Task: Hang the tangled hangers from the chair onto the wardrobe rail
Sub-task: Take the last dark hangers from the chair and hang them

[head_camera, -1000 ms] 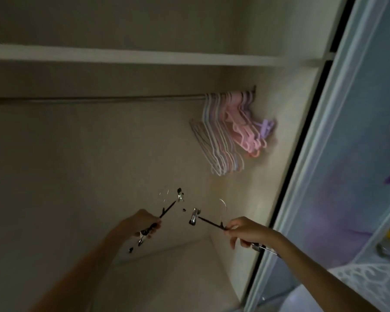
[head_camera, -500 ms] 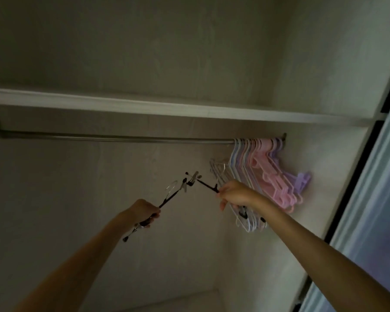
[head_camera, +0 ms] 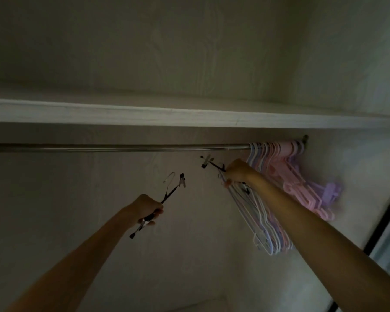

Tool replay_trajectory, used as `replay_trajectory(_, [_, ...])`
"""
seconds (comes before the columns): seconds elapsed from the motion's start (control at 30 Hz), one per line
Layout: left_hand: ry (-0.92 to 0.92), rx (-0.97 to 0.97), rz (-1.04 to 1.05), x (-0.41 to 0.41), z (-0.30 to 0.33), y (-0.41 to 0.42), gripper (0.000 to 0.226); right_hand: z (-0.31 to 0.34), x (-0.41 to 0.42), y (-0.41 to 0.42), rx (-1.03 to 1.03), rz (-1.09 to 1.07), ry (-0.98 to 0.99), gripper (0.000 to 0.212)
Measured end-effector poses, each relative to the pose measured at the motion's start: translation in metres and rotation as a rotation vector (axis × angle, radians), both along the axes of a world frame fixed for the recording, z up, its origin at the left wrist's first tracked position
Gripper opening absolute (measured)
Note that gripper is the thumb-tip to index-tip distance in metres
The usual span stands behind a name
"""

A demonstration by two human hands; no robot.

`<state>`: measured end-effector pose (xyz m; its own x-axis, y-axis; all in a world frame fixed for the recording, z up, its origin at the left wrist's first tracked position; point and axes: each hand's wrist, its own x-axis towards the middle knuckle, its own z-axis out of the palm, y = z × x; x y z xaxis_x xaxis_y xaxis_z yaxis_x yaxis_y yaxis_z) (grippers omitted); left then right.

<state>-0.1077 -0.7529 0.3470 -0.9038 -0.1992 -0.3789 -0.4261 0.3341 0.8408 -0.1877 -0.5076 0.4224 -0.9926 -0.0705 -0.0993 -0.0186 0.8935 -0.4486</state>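
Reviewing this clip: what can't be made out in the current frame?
Head view only:
- Right hanger: hook hidden behind right hand; on the rail or not, cannot tell.
- Left hanger: middle hidden in the left hand grip.
- Pastel hangers: blurred, uncountable.
- Rail's left end: cut off by frame edge.

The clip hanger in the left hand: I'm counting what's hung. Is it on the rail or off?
Off. The left hand grips the black clip hanger below the rail, its hook in open air.
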Motion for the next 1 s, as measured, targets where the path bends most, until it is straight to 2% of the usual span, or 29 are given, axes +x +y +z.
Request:
replay_trajectory(0.13, [0.006, -0.001, -0.010, -0.012, 0.000, -0.006, 0.027, -0.011, -0.006, 0.004, -0.093, -0.044, -0.010, 0.009])
replay_trajectory(0.2, [0.016, -0.007, -0.013, -0.016, 0.000, -0.008, 0.028, -0.010, 0.001, 0.005, -0.143, -0.043, 0.028, 0.024])
replay_trajectory(0.23, [0.019, -0.002, -0.021, -0.019, 0.000, -0.008, 0.028, -0.009, 0.004, 0.008, -0.081, -0.038, 0.084, 0.038])
replay_trajectory(0.3, [0.021, 0.011, -0.040, -0.021, 0.000, -0.009, 0.026, -0.005, 0.014, 0.014, 0.070, -0.060, 0.308, 0.058])
replay_trajectory(0.33, [0.024, 0.016, -0.052, -0.023, 0.000, -0.010, 0.025, 0.000, 0.022, 0.013, 0.075, -0.087, 0.454, 0.063])
replay_trajectory(0.4, [0.028, 0.015, -0.070, -0.026, 0.001, -0.011, 0.024, 0.011, 0.030, 0.007, 0.103, -0.038, 0.778, 0.064])
replay_trajectory(0.43, [0.025, 0.010, -0.069, -0.029, 0.002, -0.013, 0.024, 0.013, 0.024, 0.003, 0.156, 0.041, 0.863, 0.062])
replay_trajectory(0.5, [0.025, 0.004, -0.067, -0.033, 0.003, -0.015, 0.024, 0.013, 0.008, -0.001, 0.344, 0.188, 0.861, 0.056])
replay_trajectory(0.57, [0.021, -0.002, -0.062, -0.036, 0.004, -0.016, 0.025, 0.008, -0.009, 0.004, 0.491, 0.221, 0.771, 0.052])
replay_trajectory(0.73, [0.011, -0.019, -0.089, -0.039, 0.003, -0.021, 0.022, 0.001, -0.031, 0.039, 0.554, 0.262, 0.900, 0.039])
replay_trajectory(0.87, [-0.017, -0.019, -0.121, -0.040, -0.001, -0.029, 0.021, 0.004, -0.043, 0.069, 0.641, 0.174, 0.867, 0.049])
replay_trajectory(1.0, [-0.066, -0.057, -0.209, -0.039, 0.000, -0.033, 0.019, 0.010, -0.044, 0.083, 0.639, 0.159, 0.788, 0.055])
